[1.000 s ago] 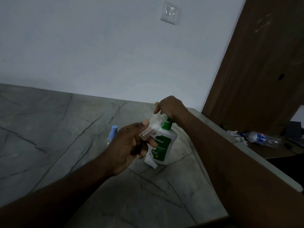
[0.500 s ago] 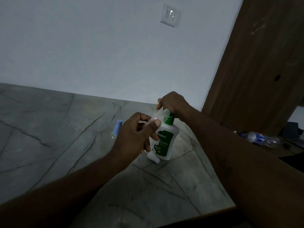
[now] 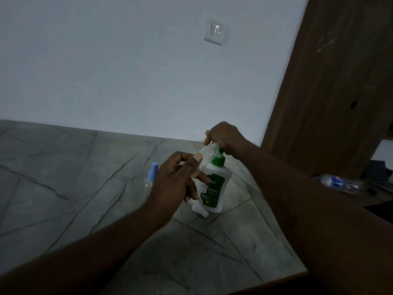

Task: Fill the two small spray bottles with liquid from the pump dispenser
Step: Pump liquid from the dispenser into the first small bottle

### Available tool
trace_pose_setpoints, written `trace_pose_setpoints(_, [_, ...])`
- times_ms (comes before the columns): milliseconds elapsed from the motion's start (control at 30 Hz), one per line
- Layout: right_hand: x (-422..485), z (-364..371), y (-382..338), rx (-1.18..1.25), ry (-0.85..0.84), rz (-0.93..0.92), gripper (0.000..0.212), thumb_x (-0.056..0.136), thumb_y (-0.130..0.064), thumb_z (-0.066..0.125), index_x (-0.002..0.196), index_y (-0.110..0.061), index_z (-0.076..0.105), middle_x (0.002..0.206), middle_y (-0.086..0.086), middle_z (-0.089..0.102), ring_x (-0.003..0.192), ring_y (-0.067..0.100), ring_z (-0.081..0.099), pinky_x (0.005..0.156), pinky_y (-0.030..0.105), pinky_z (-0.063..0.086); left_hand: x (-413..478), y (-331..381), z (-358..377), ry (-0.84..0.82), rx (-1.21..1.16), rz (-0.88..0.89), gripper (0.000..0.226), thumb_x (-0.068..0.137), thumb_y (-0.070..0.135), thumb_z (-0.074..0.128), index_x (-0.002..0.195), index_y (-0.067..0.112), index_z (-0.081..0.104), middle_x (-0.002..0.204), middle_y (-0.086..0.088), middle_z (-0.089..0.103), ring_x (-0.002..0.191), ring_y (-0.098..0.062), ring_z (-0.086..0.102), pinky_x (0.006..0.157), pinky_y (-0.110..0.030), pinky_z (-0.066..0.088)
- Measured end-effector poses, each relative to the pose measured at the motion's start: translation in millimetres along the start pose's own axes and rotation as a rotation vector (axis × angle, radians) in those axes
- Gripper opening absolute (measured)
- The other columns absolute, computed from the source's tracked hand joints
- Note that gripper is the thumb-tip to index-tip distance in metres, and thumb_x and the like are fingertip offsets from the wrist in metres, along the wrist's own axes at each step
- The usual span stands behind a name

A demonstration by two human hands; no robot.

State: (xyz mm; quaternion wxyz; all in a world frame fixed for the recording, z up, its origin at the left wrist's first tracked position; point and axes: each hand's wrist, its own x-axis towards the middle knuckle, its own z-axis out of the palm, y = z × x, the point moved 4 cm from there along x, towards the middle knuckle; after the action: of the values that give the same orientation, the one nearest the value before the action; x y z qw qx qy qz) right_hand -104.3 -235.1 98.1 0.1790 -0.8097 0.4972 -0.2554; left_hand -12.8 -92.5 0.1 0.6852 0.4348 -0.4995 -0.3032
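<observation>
A white pump dispenser [image 3: 214,188] with a green label and green collar stands on the grey marble counter [image 3: 85,188]. My right hand [image 3: 223,136] is closed over its pump head. My left hand [image 3: 176,184] holds a small clear uncapped spray bottle [image 3: 207,155] tilted, its open neck up against the pump under my right hand. A second small spray bottle [image 3: 151,174] with a pale blue cap stands on the counter to the left. A white spray cap [image 3: 200,210] lies at the dispenser's foot.
The counter's right edge runs diagonally past the dispenser, and its front edge is near me. Beyond that edge a plastic water bottle [image 3: 338,184] lies on a lower dark surface. A brown wooden door [image 3: 331,81] and a white wall with a switch [image 3: 215,31] stand behind.
My left hand brought the clear bottle's neck closer under the pump head. My right hand stayed on the pump. The view shifted slightly.
</observation>
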Motion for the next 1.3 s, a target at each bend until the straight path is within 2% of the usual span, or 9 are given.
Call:
trace_pose_setpoints(67, [-7.4, 0.3, -3.7, -0.052, -0.004, -0.045, 0.025, 0.096, -0.009, 0.055, 0.112, -0.005, 0.073, 0.115, 0.011, 0.071, 0.103, 0.026, 0.064, 0.082, 0.035, 0.053, 0.9, -0.8, -0.1, -0.014, -0.072, -0.033, 0.031, 0.102, 0.035, 0.051, 0.110, 0.006, 0.060, 0.083, -0.012, 0.078, 0.044, -0.018, 0.055, 0.043, -0.023, 0.041])
trace_pose_setpoints(200, [-8.9, 5.4, -0.7, -0.154, -0.017, -0.078, 0.030, 0.101, -0.014, 0.050, 0.090, -0.012, 0.078, 0.095, 0.003, 0.071, 0.094, 0.026, 0.066, 0.070, 0.032, 0.054, 1.8, -4.2, -0.6, -0.062, -0.196, -0.108, 0.037, 0.103, 0.036, 0.049, 0.108, 0.001, 0.061, 0.081, -0.018, 0.075, 0.044, -0.020, 0.052, 0.042, -0.022, 0.038])
trace_pose_setpoints(333, [-9.0, 1.6, -9.3, -0.142, -0.022, -0.128, 0.032, 0.097, -0.003, 0.048, 0.111, -0.009, 0.076, 0.123, 0.004, 0.071, 0.109, 0.020, 0.064, 0.080, 0.026, 0.050, 1.5, -5.5, 0.8, -0.094, -0.223, -0.120, 0.049, 0.096, 0.045, 0.050, 0.114, 0.001, 0.061, 0.084, -0.019, 0.075, 0.043, -0.019, 0.052, 0.042, -0.022, 0.038])
trace_pose_setpoints(467, [-6.4, 2.1, -6.6, -0.235, -0.030, -0.159, 0.033, 0.097, -0.002, 0.046, 0.105, -0.012, 0.076, 0.116, 0.002, 0.072, 0.096, 0.019, 0.063, 0.068, 0.021, 0.043, 0.9, -7.0, 0.9, -0.085, -0.201, -0.097, 0.039, 0.104, 0.038, 0.044, 0.114, 0.005, 0.062, 0.085, -0.017, 0.076, 0.044, -0.019, 0.052, 0.041, -0.021, 0.039])
trace_pose_setpoints(600, [-7.4, 9.7, 1.7, -0.160, -0.080, -0.118, 0.028, 0.098, -0.006, 0.051, 0.111, -0.007, 0.076, 0.109, 0.007, 0.070, 0.107, 0.027, 0.064, 0.091, 0.040, 0.055, 1.3, -8.9, 0.3, -0.070, -0.192, -0.104, 0.040, 0.105, 0.036, 0.043, 0.115, 0.001, 0.061, 0.082, -0.016, 0.076, 0.043, -0.018, 0.053, 0.040, -0.021, 0.040])
trace_pose_setpoints(767, [0.1, -3.3, -8.7, -0.187, -0.038, -0.118, 0.031, 0.100, -0.012, 0.047, 0.111, -0.005, 0.075, 0.111, 0.008, 0.073, 0.114, 0.028, 0.064, 0.094, 0.035, 0.049, 1.9, -4.8, 0.2, -0.081, -0.204, -0.091, 0.051, 0.095, 0.046, 0.047, 0.116, 0.002, 0.062, 0.086, -0.017, 0.077, 0.043, -0.019, 0.052, 0.042, -0.022, 0.040])
trace_pose_setpoints(1000, [-3.2, 8.0, 3.3, -0.218, -0.072, -0.115, 0.032, 0.099, -0.014, 0.048, 0.086, -0.014, 0.077, 0.094, 0.007, 0.070, 0.083, 0.023, 0.064, 0.064, 0.030, 0.049, 2.2, -5.8, 0.7, -0.098, -0.202, -0.093, 0.056, 0.092, 0.050, 0.049, 0.115, 0.001, 0.062, 0.090, -0.021, 0.076, 0.044, -0.021, 0.052, 0.041, -0.023, 0.040])
trace_pose_setpoints(1200, [-0.3, -3.0, -2.1, -0.219, -0.013, -0.136, 0.031, 0.099, -0.012, 0.047, 0.110, -0.007, 0.076, 0.108, 0.008, 0.073, 0.096, 0.025, 0.064, 0.086, 0.034, 0.051, 0.9, -4.5, 1.2, -0.114, -0.196, -0.108, 0.046, 0.099, 0.044, 0.045, 0.120, 0.007, 0.063, 0.096, -0.020, 0.077, 0.046, -0.020, 0.053, 0.042, -0.022, 0.042])
trace_pose_setpoints(1300, [-4.1, -0.6, -3.5, -0.267, -0.026, -0.157, 0.030, 0.097, -0.007, 0.049, 0.107, -0.010, 0.077, 0.087, -0.007, 0.066, 0.075, 0.012, 0.055, 0.061, 0.024, 0.044, 1.7, -5.5, -0.1, -0.107, -0.194, -0.103, 0.046, 0.100, 0.044, 0.045, 0.119, 0.006, 0.063, 0.095, -0.021, 0.077, 0.046, -0.021, 0.053, 0.043, -0.023, 0.042])
